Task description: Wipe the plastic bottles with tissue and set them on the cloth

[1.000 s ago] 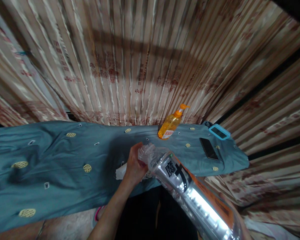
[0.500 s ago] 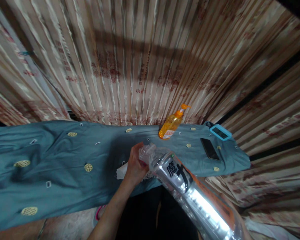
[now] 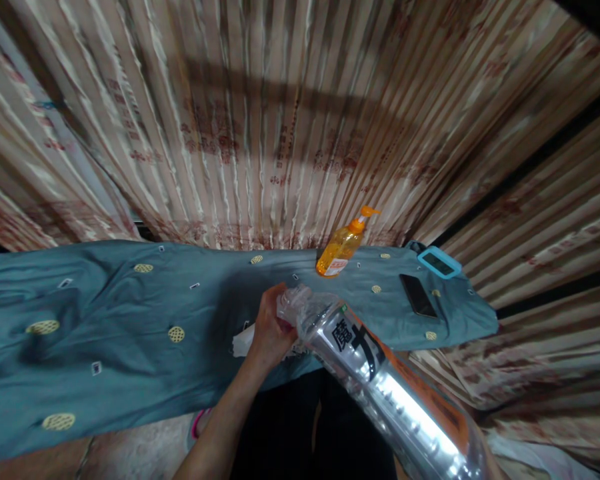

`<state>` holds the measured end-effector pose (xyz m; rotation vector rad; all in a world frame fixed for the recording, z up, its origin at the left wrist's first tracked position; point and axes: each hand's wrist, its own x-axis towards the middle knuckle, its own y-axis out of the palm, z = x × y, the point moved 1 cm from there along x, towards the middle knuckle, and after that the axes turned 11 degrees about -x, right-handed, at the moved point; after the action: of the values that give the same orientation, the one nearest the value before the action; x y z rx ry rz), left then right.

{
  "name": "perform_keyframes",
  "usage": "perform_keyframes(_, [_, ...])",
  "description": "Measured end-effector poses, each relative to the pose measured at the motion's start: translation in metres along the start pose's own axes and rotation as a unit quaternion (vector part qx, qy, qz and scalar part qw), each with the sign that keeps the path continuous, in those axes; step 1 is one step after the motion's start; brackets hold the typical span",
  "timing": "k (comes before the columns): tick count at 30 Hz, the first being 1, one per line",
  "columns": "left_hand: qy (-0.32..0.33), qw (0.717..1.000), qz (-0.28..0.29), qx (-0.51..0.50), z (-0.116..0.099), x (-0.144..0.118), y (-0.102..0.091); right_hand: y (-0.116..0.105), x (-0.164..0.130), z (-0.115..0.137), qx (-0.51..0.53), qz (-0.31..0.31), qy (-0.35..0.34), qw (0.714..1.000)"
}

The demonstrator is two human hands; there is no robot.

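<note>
Pleated beige curtains (image 3: 280, 133) with reddish-brown printed motifs and columns of characters close off the back and the right side. On the right, two dark bars (image 3: 535, 157) slant across the folds; at far left, a pale strip (image 3: 75, 143) runs down at an angle. A long, narrow worktop (image 3: 130, 320) stands against the back curtain under a wrinkled blue-green cloth patterned with yellow ovals and small white rectangles. Pale floor (image 3: 130, 443) with a dark joint shows at lower left. The light is dim, and a soft shadow band crosses the curtain.
</note>
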<state>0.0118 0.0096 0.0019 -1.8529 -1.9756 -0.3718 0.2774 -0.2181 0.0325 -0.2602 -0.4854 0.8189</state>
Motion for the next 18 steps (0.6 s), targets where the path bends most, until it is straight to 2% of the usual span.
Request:
perform_keyframes(2, [-0.002,1.0,-0.001,0.001,0.0,0.0,0.0,0.004,0.016,-0.018,0.004,-0.004,-0.017,1.0])
perform_keyframes(5, [-0.002,1.0,-0.001,0.001,-0.001,0.001,0.0,0.006,0.033,-0.045,-0.008,0.002,0.024,1.0])
perform_keyframes(8, [0.0,1.0,0.005,-0.001,-0.001,0.001,0.0,0.002,0.035,-0.063,-0.018,0.01,0.056,0.998])
perform_keyframes(14, [-0.007,1.0,-0.001,-0.004,0.0,0.0,0.0,-0.005,0.024,-0.075,-0.025,0.032,0.065,0.997])
perform_keyframes(18, [-0.006,1.0,0.0,0.004,-0.001,0.0,0.0,-0.003,0.027,-0.075,-0.026,0.033,0.061,0.997])
